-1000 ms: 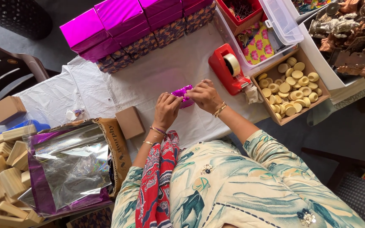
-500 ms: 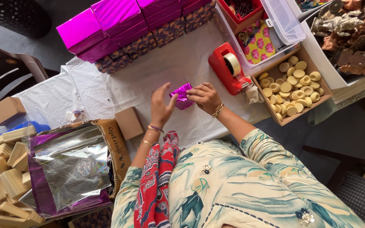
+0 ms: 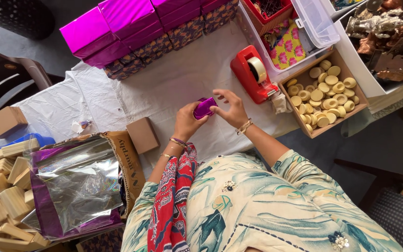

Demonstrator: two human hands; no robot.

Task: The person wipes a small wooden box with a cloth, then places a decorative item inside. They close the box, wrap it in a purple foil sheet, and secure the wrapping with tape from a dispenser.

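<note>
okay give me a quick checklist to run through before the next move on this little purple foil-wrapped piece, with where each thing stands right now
1. Both hands on the small shiny purple foil-wrapped piece: ok. The left hand grips it from below and the right hand presses its end.
2. Piece held over the white table cover: ok.
3. Red tape dispenser close to the right hand: ok, it stands just beyond that hand.
4. Foil fully closed around the piece: cannot tell, the fingers hide its edges.
5. Plain brown cardboard box at hand: ok, it lies beside the left wrist.
6. Sheets of silver and purple foil in stock: ok, to the left.
</note>
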